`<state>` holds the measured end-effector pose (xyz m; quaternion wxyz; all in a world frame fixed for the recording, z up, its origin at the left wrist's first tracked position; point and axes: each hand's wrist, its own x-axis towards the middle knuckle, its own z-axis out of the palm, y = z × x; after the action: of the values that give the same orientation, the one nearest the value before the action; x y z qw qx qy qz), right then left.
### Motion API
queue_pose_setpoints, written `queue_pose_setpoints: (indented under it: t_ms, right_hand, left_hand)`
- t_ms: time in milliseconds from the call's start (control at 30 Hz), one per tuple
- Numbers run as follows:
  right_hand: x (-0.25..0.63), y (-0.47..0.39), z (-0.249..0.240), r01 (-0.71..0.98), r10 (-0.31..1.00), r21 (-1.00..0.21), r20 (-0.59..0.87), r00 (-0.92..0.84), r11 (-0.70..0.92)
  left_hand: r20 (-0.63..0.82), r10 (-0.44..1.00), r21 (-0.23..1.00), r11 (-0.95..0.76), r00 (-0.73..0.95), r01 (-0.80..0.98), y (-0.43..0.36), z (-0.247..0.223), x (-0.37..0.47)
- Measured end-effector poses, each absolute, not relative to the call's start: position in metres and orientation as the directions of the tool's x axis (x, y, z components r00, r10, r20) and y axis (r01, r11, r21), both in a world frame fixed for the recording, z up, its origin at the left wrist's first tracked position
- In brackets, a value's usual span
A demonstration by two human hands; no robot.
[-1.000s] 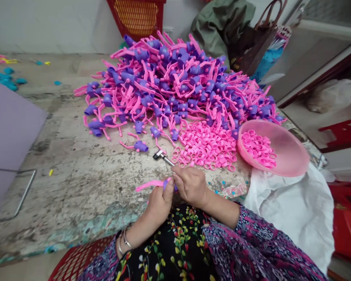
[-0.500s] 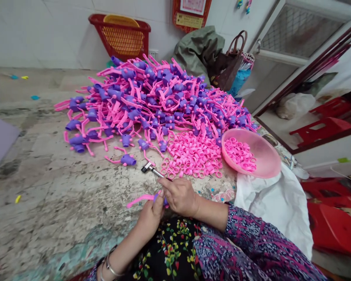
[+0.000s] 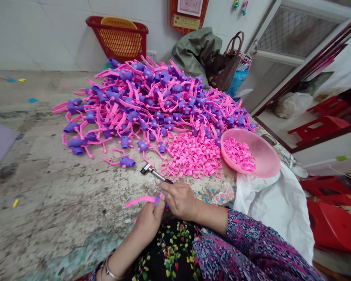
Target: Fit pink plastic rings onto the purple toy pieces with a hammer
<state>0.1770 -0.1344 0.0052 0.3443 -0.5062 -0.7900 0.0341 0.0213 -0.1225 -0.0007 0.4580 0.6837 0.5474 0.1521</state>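
Along the far side of the worn bench [image 3: 76,187]: a broad heap [image 3: 152,101] of purple-and-pink plastic figures, limbs tangled, spreads before me.
White cloth [image 3: 275,207]: it drapes at the bench's edge, to my right.
Pink bowl [image 3: 266,158]: tilted at the heap's right end, it holds small pink rings along its left side.
Loose rings [image 3: 193,156]: more lie piled on the bench, just left of the bowl.
Left hand [image 3: 149,218]: my thumb and fingers pinch one figure [image 3: 139,200] near my lap.
Right hand [image 3: 181,201]: my fingers curl round a hammer [image 3: 155,172], close beside the left; whether they also touch the figure, I cannot tell.
Hammer: its metal shaft and black-tipped head point away from me.
Held figure: purple body mostly hidden in my grip, one pink limb sticks out leftward.
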Motion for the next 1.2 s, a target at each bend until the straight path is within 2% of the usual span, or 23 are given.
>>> queue_pose_setpoints:
  t_ms: [133, 200, 300, 367, 467, 567, 700, 933, 1200]
  right_hand:
    - [0.178, -0.142, 0.02, 0.756, 0.869, -0.495, 0.455, -0.194, 0.428]
    - [0.179, -0.142, 0.032, 0.677, 0.91, -0.628, 0.384, -0.159, 0.384]
    - [0.179, -0.141, 0.044, 0.357, 0.971, -0.903, 0.226, -0.076, 0.238]
    - [0.177, -0.14, 0.044, 0.093, 0.993, -0.99, 0.102, -0.066, 0.108]
    - [0.172, -0.142, 0.035, -0.165, 0.985, -0.985, -0.019, -0.169, -0.048]
    - [0.17, -0.146, 0.026, -0.254, 0.962, -0.957, -0.072, -0.265, -0.142]
    - [0.17, -0.149, 0.024, -0.239, 0.971, -0.961, -0.087, -0.223, -0.14]
    - [0.167, -0.148, 0.023, -0.259, 0.984, -0.955, -0.113, -0.134, -0.145]
    - [0.162, -0.138, 0.017, -0.263, 0.97, -0.939, -0.182, -0.161, -0.22]
  left_hand:
    - [-0.258, 0.852, 0.846, -0.028, 0.455, 0.532, -0.124, 0.002, 0.017]
    - [-0.251, 0.838, 0.857, -0.041, 0.485, 0.514, -0.125, 0.005, 0.018]
    - [-0.275, 0.779, 0.865, -0.055, 0.563, 0.499, -0.129, 0.008, 0.02]
    - [-0.266, 0.762, 0.873, -0.07, 0.591, 0.483, -0.132, 0.01, 0.021]
    - [-0.238, 0.767, 0.876, -0.095, 0.596, 0.472, -0.137, 0.01, 0.02]
    - [-0.217, 0.75, 0.87, -0.141, 0.624, 0.472, -0.14, 0.01, 0.02]
    - [-0.183, 0.744, 0.857, -0.199, 0.643, 0.475, -0.141, 0.009, 0.024]
    - [-0.203, 0.774, 0.859, -0.154, 0.6, 0.489, -0.143, 0.001, 0.027]
    - [-0.23, 0.79, 0.862, -0.106, 0.569, 0.495, -0.139, -0.001, 0.025]
